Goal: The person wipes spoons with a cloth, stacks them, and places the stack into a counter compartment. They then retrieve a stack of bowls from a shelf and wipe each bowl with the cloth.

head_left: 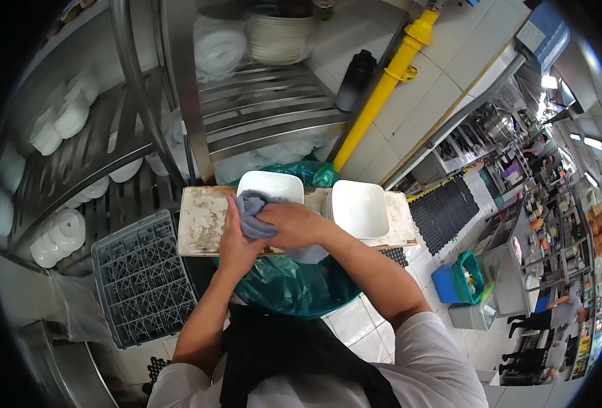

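Observation:
My left hand (235, 234) is closed against the left side of a bunched grey-blue cloth (252, 209). From the right, my right hand (291, 224) presses into the same cloth, its fingers curled on it. The cloth lies against the near left corner of a white square bowl (274, 182), which rests on a worn white board (202, 217). Whether my left fingers also touch the bowl is hidden. To the right of my right hand stands a stack of white square bowls (360, 209) on the same board.
A grey glass rack (144, 272) sits at left, below metal shelves (267, 102) with stacked plates (280, 39). A green bag-lined bin (294, 289) is under the board. A yellow pipe (382, 81) rises behind. Other people (553, 316) stand far right.

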{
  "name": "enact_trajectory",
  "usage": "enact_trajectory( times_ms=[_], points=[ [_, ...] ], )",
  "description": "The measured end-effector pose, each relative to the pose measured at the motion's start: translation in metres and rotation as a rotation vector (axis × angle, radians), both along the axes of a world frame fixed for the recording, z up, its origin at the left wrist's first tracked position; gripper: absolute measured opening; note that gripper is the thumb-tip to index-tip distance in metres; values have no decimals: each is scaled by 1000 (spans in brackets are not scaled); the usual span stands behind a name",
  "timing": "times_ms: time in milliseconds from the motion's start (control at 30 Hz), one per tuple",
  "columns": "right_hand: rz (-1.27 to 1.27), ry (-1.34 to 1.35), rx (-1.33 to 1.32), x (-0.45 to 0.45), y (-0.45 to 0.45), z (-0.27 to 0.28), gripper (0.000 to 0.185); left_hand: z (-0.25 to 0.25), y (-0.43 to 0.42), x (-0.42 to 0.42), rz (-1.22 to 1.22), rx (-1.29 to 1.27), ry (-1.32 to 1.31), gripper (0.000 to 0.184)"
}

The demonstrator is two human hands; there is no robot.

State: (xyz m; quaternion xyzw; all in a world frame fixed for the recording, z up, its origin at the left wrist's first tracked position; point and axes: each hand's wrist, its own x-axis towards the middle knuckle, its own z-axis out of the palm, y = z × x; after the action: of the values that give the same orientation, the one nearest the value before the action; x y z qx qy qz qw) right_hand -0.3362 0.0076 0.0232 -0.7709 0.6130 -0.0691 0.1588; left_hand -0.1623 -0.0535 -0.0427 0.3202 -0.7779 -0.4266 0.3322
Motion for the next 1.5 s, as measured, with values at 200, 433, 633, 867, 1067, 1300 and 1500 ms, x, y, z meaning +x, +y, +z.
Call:
enact_trajectory(
  times_ms=[200, 433, 633, 867, 1067, 1300, 1500],
  points=[
    [-213, -682, 168, 15, 40, 42, 43, -25, -15, 1, -95, -92, 113, 101],
    [-237, -1354, 302, 19, 157, 17, 46, 18, -12, 15, -120, -530, -278, 31],
    [-543, -1587, 173, 12, 242, -39, 55, 60, -11, 15, -424, -604, -436, 27],
    [-581, -1690, 55, 23, 258, -41, 61, 80, -10, -2, -557, -627, -578, 36],
    [-598, -1613, -173, 47, 217, -2, 73, 61, -12, 6, -560, -404, -261, 25],
    [-374, -663, -699, 89, 117, 29, 78, 48, 44, 14, -121, 366, 595, 24],
    [-545, -617, -944, 57, 60, 62, 55, 68, 42, 54, -557, 574, 487, 20]
  ],
)
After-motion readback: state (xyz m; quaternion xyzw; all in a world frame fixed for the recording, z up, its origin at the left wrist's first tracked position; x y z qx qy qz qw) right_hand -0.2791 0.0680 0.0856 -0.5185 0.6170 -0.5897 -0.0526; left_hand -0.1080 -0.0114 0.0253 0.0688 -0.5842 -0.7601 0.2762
